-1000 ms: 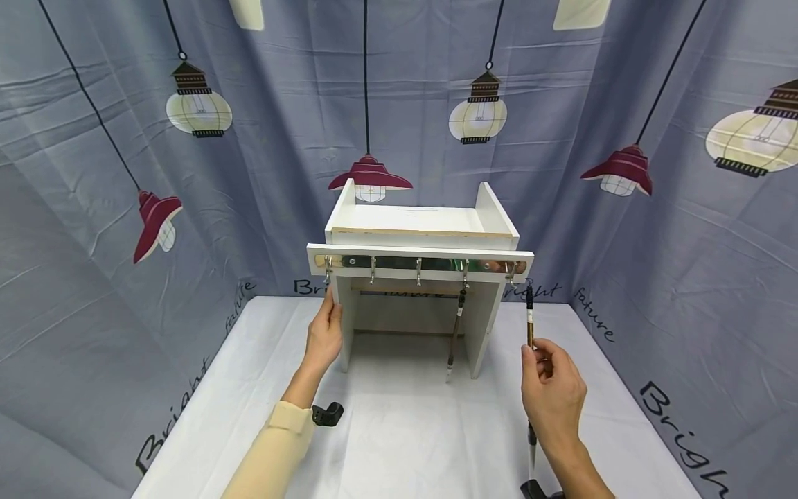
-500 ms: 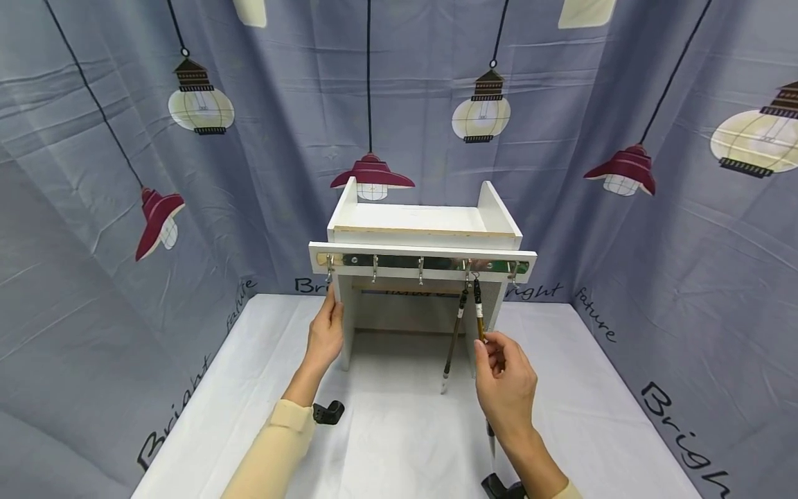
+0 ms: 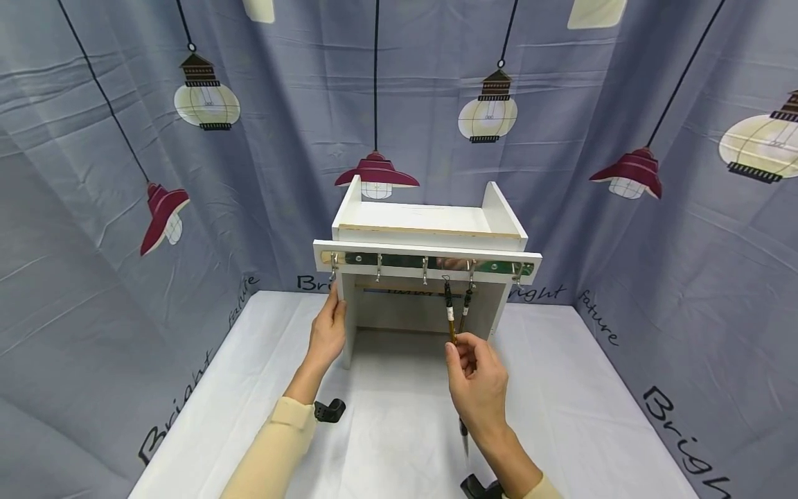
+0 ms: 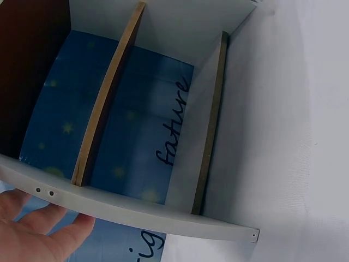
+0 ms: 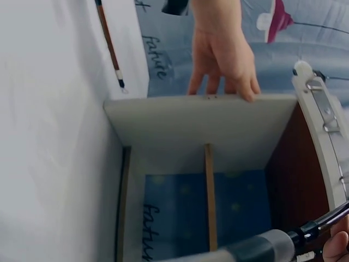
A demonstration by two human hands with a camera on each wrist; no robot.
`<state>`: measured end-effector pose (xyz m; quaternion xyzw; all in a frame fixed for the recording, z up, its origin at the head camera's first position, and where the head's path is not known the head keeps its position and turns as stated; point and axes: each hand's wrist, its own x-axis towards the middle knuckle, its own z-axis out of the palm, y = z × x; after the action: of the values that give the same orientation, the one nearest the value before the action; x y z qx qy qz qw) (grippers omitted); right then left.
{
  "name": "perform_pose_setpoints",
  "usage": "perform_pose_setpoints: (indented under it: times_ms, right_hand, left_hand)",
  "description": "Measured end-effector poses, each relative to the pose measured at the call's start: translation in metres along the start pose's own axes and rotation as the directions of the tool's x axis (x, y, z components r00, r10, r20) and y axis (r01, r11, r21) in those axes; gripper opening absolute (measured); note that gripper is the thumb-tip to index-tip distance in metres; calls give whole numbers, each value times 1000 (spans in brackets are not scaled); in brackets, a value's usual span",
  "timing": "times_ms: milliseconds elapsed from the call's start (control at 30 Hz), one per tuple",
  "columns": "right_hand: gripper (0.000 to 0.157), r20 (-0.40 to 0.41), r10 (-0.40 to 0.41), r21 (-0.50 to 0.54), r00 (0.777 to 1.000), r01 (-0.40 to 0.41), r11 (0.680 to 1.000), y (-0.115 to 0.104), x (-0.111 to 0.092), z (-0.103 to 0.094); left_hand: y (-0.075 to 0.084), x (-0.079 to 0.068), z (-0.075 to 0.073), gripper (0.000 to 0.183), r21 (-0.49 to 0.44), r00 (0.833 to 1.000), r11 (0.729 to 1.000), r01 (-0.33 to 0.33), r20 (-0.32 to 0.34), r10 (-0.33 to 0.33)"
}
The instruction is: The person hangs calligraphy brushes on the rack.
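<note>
While the left hand (image 3: pixel 327 336) steadies itself against the white wooden rack (image 3: pixel 411 218) in the middle of the head view, the right hand (image 3: pixel 479 378) grips a calligraphy brush (image 3: pixel 451 324) just right of the lower centre. The right forearm rises from the bottom edge and leans to the upper left; the thumb and forefinger pinch the golden handle and the other fingers fold in toward the palm. The brush stands nearly upright, its loop at the top and its pale bristles below the hand. That loop is just under the rail (image 3: pixel 399 260), between the third and fourth hooks from the frame's left; whether it touches either hook cannot be told.

The left arm, in a cream sleeve (image 3: pixel 271 447), reaches up from the lower left with the fingers almost straight. In the left wrist view, three fingertips rest along the outer face of the side panel (image 4: pixel 131 210), at lower left, grasping nothing.

A second brush (image 3: pixel 466 303) hangs from the fourth hook, partly hidden behind the held one. In the right wrist view, a third brush (image 5: pixel 107 41) lies at upper left on the white-covered bench (image 3: pixel 561 388).
</note>
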<state>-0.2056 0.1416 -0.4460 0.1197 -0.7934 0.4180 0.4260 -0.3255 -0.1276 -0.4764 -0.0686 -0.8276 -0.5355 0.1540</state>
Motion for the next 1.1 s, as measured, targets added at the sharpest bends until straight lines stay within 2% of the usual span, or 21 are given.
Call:
perform_pose_setpoints:
  times_ms: [300,567,800,1100]
  right_hand:
    - [18,4,-62,37,998,62,997,-2,-2,15]
    - [17,51,-13,23,999,12,1000,-2,-6,23]
    - [17,57,-2,7,998,1,1000,2,-7,29]
    - [15,70,40,-5,997,-40,999,7,-7,34]
  left_hand:
    - [2,1,-1,58,-2,1000,1000,-1,-8,1]
    - [0,0,0,57,-5,1000,1000,8,-3,-8]
    - [0,-1,0,57,-6,1000,1000,8,-8,-8]
    - [-2,-1,1,57,-12,999,999,-31,-12,31]
